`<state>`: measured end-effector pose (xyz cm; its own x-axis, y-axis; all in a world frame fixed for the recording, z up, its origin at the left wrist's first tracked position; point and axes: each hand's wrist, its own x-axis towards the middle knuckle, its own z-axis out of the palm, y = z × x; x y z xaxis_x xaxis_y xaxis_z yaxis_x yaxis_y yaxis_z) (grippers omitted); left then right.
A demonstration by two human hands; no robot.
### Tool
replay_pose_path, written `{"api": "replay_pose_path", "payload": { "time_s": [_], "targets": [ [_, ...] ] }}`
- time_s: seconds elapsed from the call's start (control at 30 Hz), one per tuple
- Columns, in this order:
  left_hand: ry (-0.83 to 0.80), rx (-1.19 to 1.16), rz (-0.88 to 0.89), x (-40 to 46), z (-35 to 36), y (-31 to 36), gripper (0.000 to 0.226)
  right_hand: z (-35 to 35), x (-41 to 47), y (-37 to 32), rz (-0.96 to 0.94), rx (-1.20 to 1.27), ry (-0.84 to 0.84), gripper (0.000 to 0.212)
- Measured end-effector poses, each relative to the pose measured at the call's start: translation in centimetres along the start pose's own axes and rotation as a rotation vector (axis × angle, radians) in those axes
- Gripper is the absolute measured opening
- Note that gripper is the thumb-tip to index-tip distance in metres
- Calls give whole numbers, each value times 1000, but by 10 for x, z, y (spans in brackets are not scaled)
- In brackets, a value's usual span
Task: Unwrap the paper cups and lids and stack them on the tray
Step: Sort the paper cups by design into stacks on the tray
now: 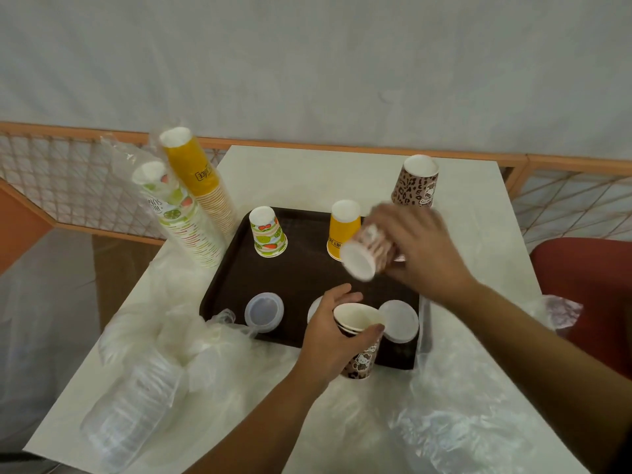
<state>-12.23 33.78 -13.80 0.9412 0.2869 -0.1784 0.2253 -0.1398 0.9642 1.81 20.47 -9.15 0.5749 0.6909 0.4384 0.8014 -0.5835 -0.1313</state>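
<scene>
A dark brown tray [301, 278] lies in the middle of the white table. On it stand an upside-down fruit-print cup [267, 232] and an upside-down yellow cup [343, 229]. My right hand [415, 249] grips a leopard-print cup [367, 253] tilted on its side above the tray. My left hand [330, 331] holds a short stack of leopard-print cups [359, 340], mouths up, at the tray's front edge. Plastic lids lie on the tray at front left [264, 311] and front right [400, 319]; a third is mostly hidden behind my left hand.
Tall stacks of fruit-print cups [181, 217] and yellow cups [201, 181] lean at the table's left. An upside-down leopard-print cup [415, 181] stands behind the tray. A wrapped sleeve of lids [136, 401] and crumpled plastic wrap [458, 415] cover the front. A red chair [588, 285] is at right.
</scene>
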Motion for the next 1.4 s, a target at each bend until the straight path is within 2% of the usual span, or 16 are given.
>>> {"api": "replay_pose_path", "payload": {
  "time_s": [0.07, 0.13, 0.2, 0.37, 0.67, 0.77, 0.83, 0.87, 0.93, 1.0, 1.03, 1.1, 1.17, 1.23, 1.33, 1.4],
  "targets": [
    [-11, 31, -13, 1, -1, -2, 71, -18, 27, 14, 184, 187, 234, 71],
    [-24, 54, -25, 2, -2, -4, 73, -28, 50, 29, 379, 351, 381, 75],
    [-35, 61, -32, 2, -2, -4, 73, -28, 66, 45, 534, 430, 402, 82],
    [-53, 86, -52, 4, -3, -5, 74, 1, 69, 67, 771, 528, 290, 80],
    [-52, 163, -25, 6, -2, -2, 73, 31, 47, 70, 882, 422, 104, 86],
    [-41, 164, 38, 9, -1, 3, 75, 23, 24, 50, 822, 444, 297, 84],
    [-38, 176, 93, 14, 0, 11, 76, 16, 4, 32, 790, 570, 427, 62],
    [-40, 180, 121, 18, 2, 15, 76, 12, -4, 24, 803, 685, 419, 48],
    [-48, 170, 193, 26, 7, 28, 76, 3, -22, 13, 812, 1004, 206, 33],
    [-56, 98, 260, 34, 16, 43, 77, -4, -39, 6, 745, 1291, -84, 46],
    [-65, 47, 272, 37, 21, 51, 78, -6, -46, 4, 722, 1420, -168, 56],
    [-80, -43, 271, 43, 31, 64, 81, -9, -56, 2, 743, 1631, -207, 78],
    [-97, -97, 276, 50, 38, 76, 78, -14, -60, 3, 758, 1724, -105, 83],
    [-122, -120, 281, 58, 44, 87, 71, -23, -56, 8, 775, 1683, 63, 72],
    [-107, -181, 167, 73, 49, 100, 62, -42, -37, 26, 825, 1466, 332, 47],
    [-63, -203, 56, 87, 52, 105, 67, -55, -17, 40, 807, 1246, 457, 58]
  ]
}}
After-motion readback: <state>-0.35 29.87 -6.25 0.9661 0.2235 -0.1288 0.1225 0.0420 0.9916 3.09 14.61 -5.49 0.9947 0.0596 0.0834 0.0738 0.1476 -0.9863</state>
